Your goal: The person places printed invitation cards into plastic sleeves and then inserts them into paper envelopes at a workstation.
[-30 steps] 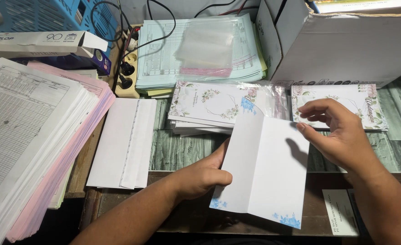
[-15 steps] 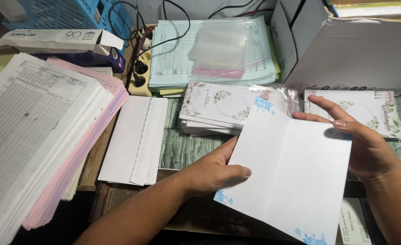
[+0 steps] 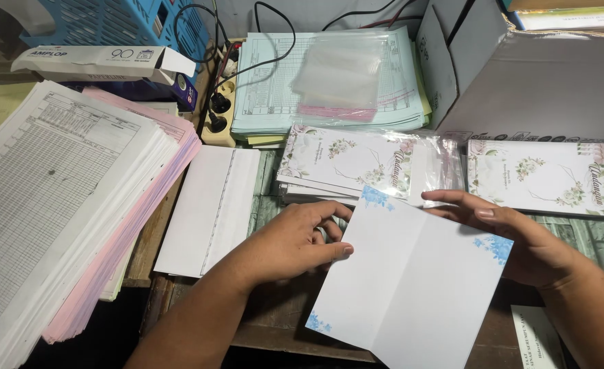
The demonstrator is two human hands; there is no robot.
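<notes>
Meanwhile, both hands, left hand [image 3: 295, 239] and right hand [image 3: 520, 242], clamp a folded white card [image 3: 411, 287] by its edges, floral invitations [image 3: 346, 160] stacked at twelve o'clock.

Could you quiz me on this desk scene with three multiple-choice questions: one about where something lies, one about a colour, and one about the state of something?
1. Where does the stack of pink sheets lie?
A. At the far left, under the white gridded sheets
B. On top of the cardboard box
C. Under the right hand

2. What colour are the floral prints at the corners of the folded card?
A. Red
B. Blue
C. Yellow

3. How is the folded card held?
A. Lying flat, untouched
B. Rolled into a tube
C. Opened out, between both hands

Answers: 1 A, the pink edges show beneath the white pile at the left. 2 B, blue flowers mark its corners. 3 C, the left hand pinches its left edge and the right hand supports it from behind, with the centre crease visible.
</notes>
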